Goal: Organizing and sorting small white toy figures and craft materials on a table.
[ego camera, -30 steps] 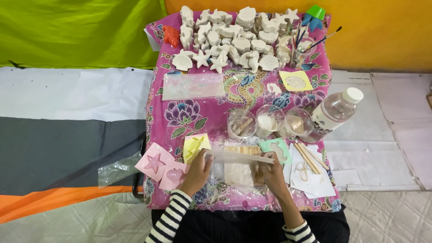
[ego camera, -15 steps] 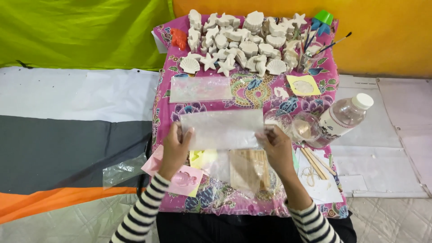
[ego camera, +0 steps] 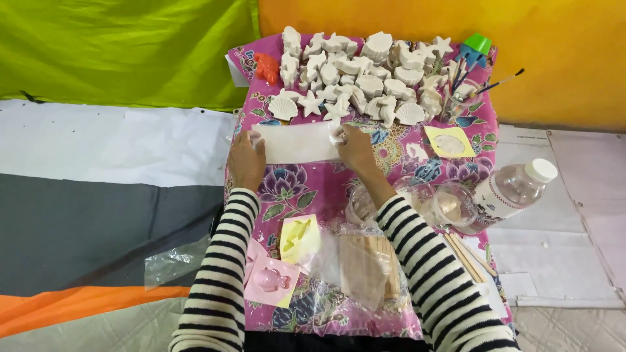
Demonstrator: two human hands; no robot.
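A: Left hand (ego camera: 246, 160) is noted at the left end of a white rectangular sheet (ego camera: 297, 143); fingers are closed on that end, grasping it. Right hand?

B: Right hand (ego camera: 355, 146) is recorded at the sheet's right end, fingertips pinched on the edge. The sheet is held flat between both hands, low over the pink floral cloth (ego camera: 313, 189), just in front of the white plaster figures (ego camera: 355, 72). Whether it touches the cloth cannot be told.

A: Figures logged as shells, stars and similar shapes, massed at the far end of the cloth. A small orange figure (ego camera: 266, 67) is seen at their left edge.

B: Right of the figures, paintbrushes (ego camera: 486, 85) are seen standing in a holder, with a green and blue object (ego camera: 475, 49) just behind. A yellow mould (ego camera: 448, 141) lies right of the right hand.

A: Near side: clear plastic cups (ego camera: 424, 199) and a clear bottle with a white cap (ego camera: 512, 189), lying tilted at the cloth's right edge. Wooden sticks (ego camera: 466, 254) are noted near the right sleeve.

B: Between the striped sleeves: a yellow mould with a green piece (ego camera: 298, 236), a pink mould (ego camera: 270, 280), and a clear bag over a pale stack (ego camera: 365, 267).
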